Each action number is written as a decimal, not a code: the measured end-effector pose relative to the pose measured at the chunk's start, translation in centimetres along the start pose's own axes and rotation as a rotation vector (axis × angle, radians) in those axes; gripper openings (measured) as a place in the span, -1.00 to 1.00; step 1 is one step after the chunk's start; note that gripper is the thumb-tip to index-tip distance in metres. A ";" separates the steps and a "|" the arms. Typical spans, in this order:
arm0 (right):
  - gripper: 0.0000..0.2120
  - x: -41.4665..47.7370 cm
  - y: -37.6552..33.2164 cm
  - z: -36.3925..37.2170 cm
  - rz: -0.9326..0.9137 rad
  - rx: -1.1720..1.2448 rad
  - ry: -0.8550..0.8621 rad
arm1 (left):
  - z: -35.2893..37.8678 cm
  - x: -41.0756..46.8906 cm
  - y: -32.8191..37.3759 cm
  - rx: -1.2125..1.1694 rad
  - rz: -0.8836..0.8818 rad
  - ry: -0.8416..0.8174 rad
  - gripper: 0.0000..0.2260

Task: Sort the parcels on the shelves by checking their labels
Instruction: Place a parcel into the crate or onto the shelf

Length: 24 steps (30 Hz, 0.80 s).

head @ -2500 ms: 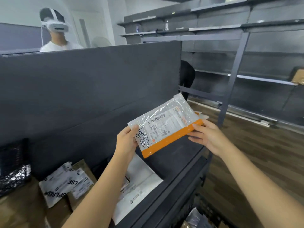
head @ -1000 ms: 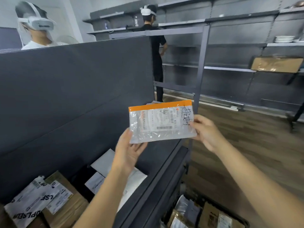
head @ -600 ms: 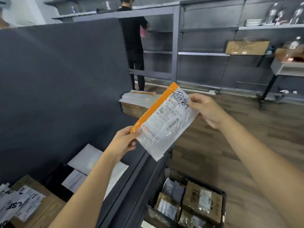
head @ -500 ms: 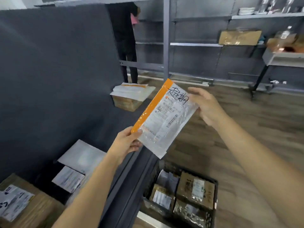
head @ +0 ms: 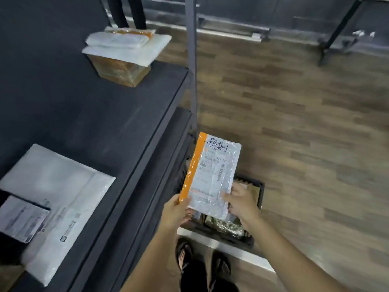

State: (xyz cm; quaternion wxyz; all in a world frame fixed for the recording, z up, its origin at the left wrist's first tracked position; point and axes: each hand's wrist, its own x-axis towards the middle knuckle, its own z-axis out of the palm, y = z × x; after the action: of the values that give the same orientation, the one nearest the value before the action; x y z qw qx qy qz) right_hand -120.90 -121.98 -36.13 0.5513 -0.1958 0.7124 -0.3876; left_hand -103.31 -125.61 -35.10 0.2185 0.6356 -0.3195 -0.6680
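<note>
We hold clear poly mailer (head: 212,175) w/ orange edge strip in both hands, above black crate (head: 260,193) on wood floor. Left hand (head: 175,213) fingers closed on its lower left corner, by the orange strip; right hand (head: 241,202) fingers closed on lower right edge. Label side up, black handwriting at the far end. Crate holds other parcels, mostly hidden. On dark shelf (head: 117,123): white mailer (head: 59,186) near us, taped carton (head: 122,70) under white bags farther off
</note>
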 end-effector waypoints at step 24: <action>-0.65 34.0 21.8 9.9 0.195 -0.438 0.056 | 0.1 40.1 -19.3 0.541 0.010 0.007 -0.79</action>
State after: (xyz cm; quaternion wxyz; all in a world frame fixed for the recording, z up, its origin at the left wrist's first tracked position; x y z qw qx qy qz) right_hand -119.07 -135.77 -75.36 0.5108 -0.2302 0.8098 -0.1742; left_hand -105.06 -140.10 -77.16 0.0450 0.6714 -0.4889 -0.5551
